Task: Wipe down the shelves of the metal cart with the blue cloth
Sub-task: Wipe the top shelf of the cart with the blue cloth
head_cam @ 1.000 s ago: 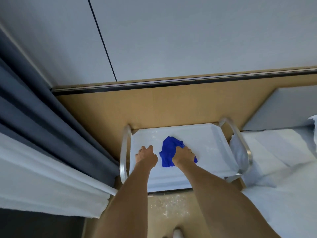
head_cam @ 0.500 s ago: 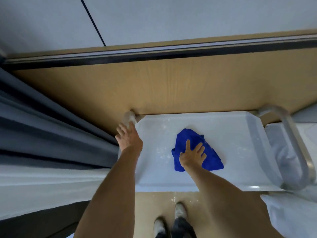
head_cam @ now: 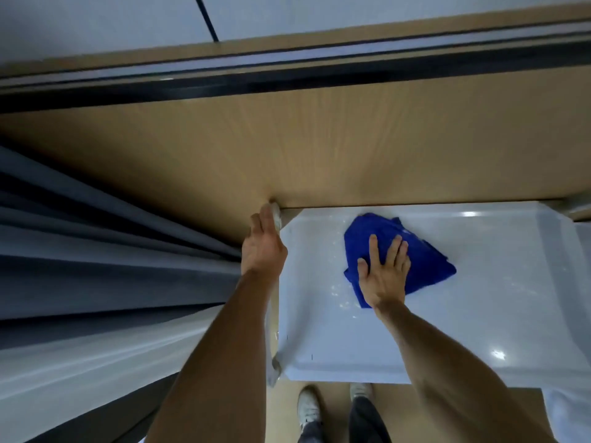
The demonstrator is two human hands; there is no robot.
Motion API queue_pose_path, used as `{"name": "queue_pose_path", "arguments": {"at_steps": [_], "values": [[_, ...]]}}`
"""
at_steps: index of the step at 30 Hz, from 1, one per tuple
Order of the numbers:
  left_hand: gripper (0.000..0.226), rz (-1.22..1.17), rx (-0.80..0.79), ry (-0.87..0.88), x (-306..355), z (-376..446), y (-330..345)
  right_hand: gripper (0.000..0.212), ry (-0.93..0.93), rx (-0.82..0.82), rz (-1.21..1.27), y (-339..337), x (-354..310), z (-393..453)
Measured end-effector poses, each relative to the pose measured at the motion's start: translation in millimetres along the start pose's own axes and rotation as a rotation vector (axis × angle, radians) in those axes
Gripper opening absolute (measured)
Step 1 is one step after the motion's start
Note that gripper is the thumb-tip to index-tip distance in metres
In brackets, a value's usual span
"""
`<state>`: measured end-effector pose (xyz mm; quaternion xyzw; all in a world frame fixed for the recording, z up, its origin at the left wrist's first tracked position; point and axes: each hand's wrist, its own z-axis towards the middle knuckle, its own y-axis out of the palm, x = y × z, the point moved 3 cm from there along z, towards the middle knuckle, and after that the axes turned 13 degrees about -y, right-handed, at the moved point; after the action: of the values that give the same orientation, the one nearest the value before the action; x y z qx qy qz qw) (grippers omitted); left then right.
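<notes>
Here, the right hand [head_cam: 385, 276] lies flat on the blue cloth [head_cam: 399, 257], a bit right of the middle of the frame. Its fingers [head_cam: 373, 251] are straight and a little apart, and they press down on the cloth without curling round it. The cloth is bunched up, with folds in it. It sits on the top shelf [head_cam: 447, 314] of the metal cart [head_cam: 499, 353], near the far edge of that shelf and closer to its left end than its right. The shelf is white and shiny, with small bright spots of light on it and a low raised rim all round.

The left hand [head_cam: 263, 247] is at the left end of the cart, near the middle of the frame. It rests on the cart's metal side rail [head_cam: 277, 219]. Its fingers are close together and bent a little over the rail. I cannot tell if they wrap all the way round it.

A tan wooden panel [head_cam: 303, 148] runs across the middle of the frame behind the cart. A dark grey curtain [head_cam: 96, 244] hangs in folds at the left, with white cloth [head_cam: 80, 362] below it. At the bottom, between the two arms, are two white shoes [head_cam: 308, 407] and dark trouser legs [head_cam: 364, 420] on the floor.
</notes>
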<state>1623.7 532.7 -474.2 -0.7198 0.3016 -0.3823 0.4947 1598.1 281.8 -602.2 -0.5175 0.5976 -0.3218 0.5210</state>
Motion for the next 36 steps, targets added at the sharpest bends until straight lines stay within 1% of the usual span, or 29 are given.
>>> {"name": "queue_pose_path", "arguments": {"at_steps": [2, 5, 6, 7, 9, 10, 11, 13, 15, 18, 20, 22, 26, 28, 29, 31, 33, 36], "values": [[0.068, -0.017, -0.007, 0.007, -1.6, 0.3, 1.0, 0.066, -0.049, 0.017, 0.016, -1.7, -27.0, 41.8], [0.079, -0.018, -0.022, 0.004, -4.6, 5.2, 1.9, 0.069, 0.018, 0.054, 0.053, 5.9, -75.0, 78.0], [0.080, -0.025, -0.023, -0.002, -6.1, 6.0, 2.5, 0.068, -0.007, 0.056, 0.025, 9.6, -89.0, 77.1], [0.079, -0.023, -0.024, 0.005, -7.3, 6.0, 3.9, 0.065, -0.085, 0.042, -0.022, 15.1, -99.8, 70.9], [0.073, 0.015, -0.016, 0.029, -7.3, 6.5, 4.1, 0.059, -0.307, 0.019, -0.117, 28.9, -115.6, 47.1], [0.070, 0.030, -0.007, 0.031, -7.5, 6.7, 3.3, 0.058, -0.361, 0.010, -0.114, 35.8, -122.1, 29.6], [0.071, 0.046, -0.012, 0.030, -8.0, 6.4, 3.7, 0.056, -0.355, -0.001, -0.089, 42.4, -127.1, 7.1], [0.076, 0.090, -0.037, 0.026, -8.5, 4.2, 5.8, 0.055, -0.272, -0.025, -0.034, 58.5, -134.2, -53.2], [0.075, 0.129, -0.027, 0.013, -7.3, 3.4, 4.8, 0.056, -0.223, -0.043, -0.037, 66.1, -136.4, -101.7], [0.064, 0.081, -0.012, -0.031, -6.8, 3.1, 2.6, 0.057, -0.218, -0.108, -0.070, 62.8, -127.1, -115.4], [0.056, 0.012, 0.005, -0.074, -6.9, 2.8, 1.7, 0.056, -0.238, -0.121, -0.096, 54.2, -125.8, -93.0], [0.054, -0.024, 0.001, -0.088, -7.8, 4.2, 2.1, 0.056, -0.228, -0.105, -0.078, 47.9, -128.5, -48.4], [0.053, 0.016, 0.023, -0.075, -9.6, 8.6, 7.1, 0.058, -0.139, -0.035, 0.000, 33.0, -148.8, 61.7], [0.055, 0.033, 0.036, -0.071, -10.5, 11.0, 10.2, 0.060, -0.105, -0.018, -0.052, 38.5, -158.1, 77.2], [0.055, 0.028, 0.032, -0.071, -10.8, 11.3, 10.6, 0.061, -0.112, -0.007, -0.083, 42.1, -159.5, 72.0], [0.052, 0.026, 0.020, -0.079, -12.0, 10.7, 9.6, 0.058, -0.213, 0.001, -0.091, 47.3, -158.3, 42.0], [0.051, 0.053, 0.030, -0.062, -11.7, 9.8, 6.5, 0.056, -0.284, -0.009, -0.067, 54.4, -152.4, -12.8], [0.055, 0.128, 0.074, -0.053, -11.3, 9.5, 7.7, 0.055, -0.244, -0.014, -0.065, 73.1, -149.2, -122.0]]}}
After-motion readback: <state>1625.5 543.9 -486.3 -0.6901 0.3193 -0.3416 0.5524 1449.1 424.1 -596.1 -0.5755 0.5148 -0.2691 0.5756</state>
